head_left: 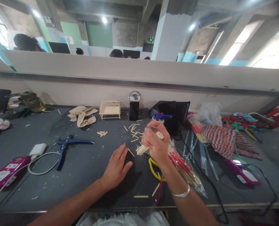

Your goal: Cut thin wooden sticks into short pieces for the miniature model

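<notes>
My right hand [157, 142] is closed around a bundle of short wooden sticks [142, 150], raised a little above the dark table. The bundle's ends stick out on both sides of the fist. To its left, my left hand [116, 168] lies palm down on the table with its fingers stretched out. One loose stick [131, 152] lies beside its fingertips. More loose sticks [134, 135] are scattered beyond both hands, and a small group [102, 134] sits further left. Partly behind the right wrist is a yellow-handled tool [153, 171].
A miniature wooden bench [110, 110] and a propped phone [134, 111] stand at the back. A blue cutter [66, 144] lies left. A blue glue gun [161, 116], bagged red-and-natural sticks [183, 163] and a black cable [200, 169] are to the right.
</notes>
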{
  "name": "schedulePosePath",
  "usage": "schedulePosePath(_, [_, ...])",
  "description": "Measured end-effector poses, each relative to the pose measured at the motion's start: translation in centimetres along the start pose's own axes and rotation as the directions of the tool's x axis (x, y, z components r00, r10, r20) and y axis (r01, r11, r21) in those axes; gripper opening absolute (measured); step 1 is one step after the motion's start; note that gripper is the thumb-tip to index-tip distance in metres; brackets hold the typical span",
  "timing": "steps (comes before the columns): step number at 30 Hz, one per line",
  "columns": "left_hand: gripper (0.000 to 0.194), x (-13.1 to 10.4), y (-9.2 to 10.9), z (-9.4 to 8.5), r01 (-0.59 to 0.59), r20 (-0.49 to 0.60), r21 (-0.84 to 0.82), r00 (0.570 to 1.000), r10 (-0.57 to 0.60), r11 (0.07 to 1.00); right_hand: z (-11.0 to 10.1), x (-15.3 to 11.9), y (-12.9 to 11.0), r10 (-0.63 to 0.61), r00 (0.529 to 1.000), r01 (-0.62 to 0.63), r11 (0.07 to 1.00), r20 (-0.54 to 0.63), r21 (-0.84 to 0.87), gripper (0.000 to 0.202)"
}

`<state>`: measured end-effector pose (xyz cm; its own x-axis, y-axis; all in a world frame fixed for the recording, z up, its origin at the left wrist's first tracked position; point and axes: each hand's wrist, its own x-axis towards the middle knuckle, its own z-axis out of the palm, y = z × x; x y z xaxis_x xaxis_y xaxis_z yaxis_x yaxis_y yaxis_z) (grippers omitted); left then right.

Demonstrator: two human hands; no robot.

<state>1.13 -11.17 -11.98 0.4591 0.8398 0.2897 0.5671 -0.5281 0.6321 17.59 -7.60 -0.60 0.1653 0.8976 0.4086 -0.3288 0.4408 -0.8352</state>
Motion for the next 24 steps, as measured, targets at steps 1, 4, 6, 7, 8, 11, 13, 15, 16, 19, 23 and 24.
schedulePosePath(1, [0.054,-0.4,-0.1,0.1,-0.01,0.011,0.008,1.0,0.01,1.0,0.2,0.0,0.3,0.003,1.0,-0.003,1.0,0.007,0.013,0.014])
schedulePosePath(4, [0.055,-2.0,0.4,0.4,-0.216,0.315,-0.161,0.914,0.257,0.963,0.8,-0.2,1.7,0.032,0.999,-0.032,0.999,0.022,0.03,0.014])
schedulePosePath(6, [0.035,-2.2,0.8,0.0,-0.102,0.249,-0.235,0.955,0.161,0.967,1.3,-0.4,2.8,0.07,0.997,-0.071,0.997,0.03,0.008,0.015])
schedulePosePath(7, [0.026,-1.9,0.8,-0.4,-0.005,0.111,-0.24,0.993,0.033,0.971,1.5,-0.6,3.3,0.09,0.995,-0.09,0.996,0.038,-0.011,0.015])
schedulePosePath(8, [0.021,-1.3,0.6,-1.0,0.079,-0.039,-0.249,0.995,-0.092,0.965,1.8,-0.8,3.9,0.108,0.993,-0.106,0.994,0.052,-0.036,0.015])
schedulePosePath(11, [0.041,1.3,-0.7,-2.7,0.087,-0.208,-0.323,0.965,-0.161,0.942,2.5,-1.5,5.4,0.15,0.982,-0.133,0.981,0.112,-0.144,0.014])
schedulePosePath(13, [0.066,2.9,-1.4,-2.9,0.033,-0.111,-0.419,0.99,-0.087,0.907,3.0,-1.7,6.1,0.144,0.979,-0.105,0.963,0.144,-0.249,0.013])
schedulePosePath(15, [0.066,4.0,-1.9,-2.3,0.033,-0.054,-0.537,0.996,-0.074,0.843,3.5,-1.9,6.8,0.105,0.979,-0.038,0.934,0.173,-0.354,0.01])
schedulePosePath(16, [0.058,4.3,-2.0,-1.8,0.041,-0.052,-0.596,0.995,-0.09,0.802,3.7,-2.1,7.1,0.08,0.979,0.0,0.918,0.187,-0.396,0.009])
schedulePosePath(19, [0.035,4.5,-2.3,-0.1,0.069,-0.075,-0.709,0.982,-0.172,0.702,3.8,-2.5,8.3,0.071,0.97,0.043,0.892,0.233,-0.449,0.008])
schedulePosePath(23, [0.031,4.0,-2.8,1.2,0.121,-0.083,-0.748,0.958,-0.273,0.652,3.4,-3.0,9.8,0.1,0.959,0.025,0.902,0.266,-0.43,0.007])
schedulePosePath(24, [0.031,4.0,-2.9,1.3,0.127,-0.083,-0.759,0.954,-0.289,0.639,3.4,-3.0,10.0,0.097,0.959,0.026,0.905,0.266,-0.425,0.007])
